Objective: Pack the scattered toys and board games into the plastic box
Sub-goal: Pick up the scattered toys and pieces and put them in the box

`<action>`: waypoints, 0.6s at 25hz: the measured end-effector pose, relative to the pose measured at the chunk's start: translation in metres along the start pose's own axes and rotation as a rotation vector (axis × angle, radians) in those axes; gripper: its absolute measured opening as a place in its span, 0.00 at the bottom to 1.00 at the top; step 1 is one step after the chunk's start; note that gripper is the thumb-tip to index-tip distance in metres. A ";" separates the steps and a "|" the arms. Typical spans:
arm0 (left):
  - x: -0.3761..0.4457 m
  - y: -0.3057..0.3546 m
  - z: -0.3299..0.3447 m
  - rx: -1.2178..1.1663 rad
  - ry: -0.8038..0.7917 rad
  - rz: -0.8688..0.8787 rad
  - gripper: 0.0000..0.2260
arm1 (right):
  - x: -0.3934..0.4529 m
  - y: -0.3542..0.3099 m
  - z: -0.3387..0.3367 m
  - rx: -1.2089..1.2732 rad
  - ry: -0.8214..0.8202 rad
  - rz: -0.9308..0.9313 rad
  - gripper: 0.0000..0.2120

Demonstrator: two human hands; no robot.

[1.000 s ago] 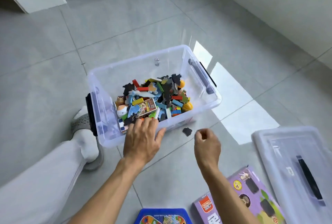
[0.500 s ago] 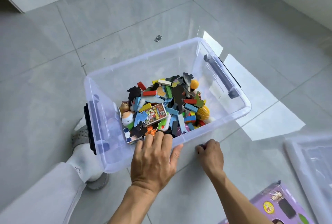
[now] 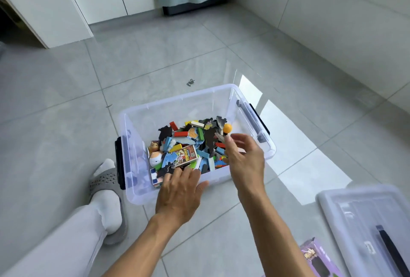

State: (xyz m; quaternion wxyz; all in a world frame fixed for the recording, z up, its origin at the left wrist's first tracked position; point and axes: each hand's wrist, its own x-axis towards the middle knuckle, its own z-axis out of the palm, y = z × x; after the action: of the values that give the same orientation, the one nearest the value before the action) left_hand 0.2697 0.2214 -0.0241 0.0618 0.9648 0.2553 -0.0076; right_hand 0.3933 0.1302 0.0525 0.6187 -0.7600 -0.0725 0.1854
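Note:
The clear plastic box (image 3: 177, 103) stands on the grey tiled floor, its bottom covered with several coloured blocks, dark puzzle pieces, small figures and a card pack (image 3: 188, 154). My left hand (image 3: 179, 192) holds the near rim, fingers hooked over it into the box, thumb outside. Above the right side of the pile hovers my right hand (image 3: 244, 159) with its fingers spread. A small dark piece (image 3: 218, 135) sits just off its thumb tip. A purple board game box (image 3: 317, 259) lies at the bottom right, partly cut off.
The clear lid (image 3: 355, 210) with a black handle lies on the floor at the right. A small metal object (image 3: 190, 82) lies beyond the box. My foot in a grey slipper (image 3: 106, 188) is beside the box's left end. White cabinets stand at the back.
My right hand lifted from the floor in front of the box, where it closed on a dark piece, and now spreads over the toys inside. My left hand stayed on the near rim.

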 end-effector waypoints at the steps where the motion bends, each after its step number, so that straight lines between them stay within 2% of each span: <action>1: 0.004 -0.001 -0.007 -0.055 -0.115 -0.036 0.17 | 0.004 -0.012 0.002 -0.166 -0.088 0.006 0.11; 3: 0.005 0.001 -0.028 -0.155 -0.362 -0.108 0.17 | 0.001 -0.034 -0.009 -0.425 -0.165 -0.052 0.16; 4: 0.001 0.003 -0.037 -0.176 -0.422 -0.134 0.18 | -0.002 -0.044 -0.020 -0.503 -0.182 -0.089 0.16; 5: -0.007 0.007 -0.050 -0.177 -0.418 -0.150 0.20 | -0.009 -0.058 -0.035 -0.560 -0.192 -0.126 0.15; 10: -0.037 0.026 -0.131 -0.112 -0.239 -0.115 0.26 | -0.025 -0.102 -0.098 -0.691 -0.185 -0.150 0.15; 15: 0.038 0.030 -0.171 -0.145 0.004 -0.138 0.24 | 0.003 -0.082 -0.106 -0.795 -0.165 -0.254 0.16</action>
State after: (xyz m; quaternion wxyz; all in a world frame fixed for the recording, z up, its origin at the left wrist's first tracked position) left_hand 0.3146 0.2356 0.1477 0.1302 0.9381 0.3210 0.0083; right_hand 0.4454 0.0527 0.1486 0.2876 -0.9070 -0.2806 0.1258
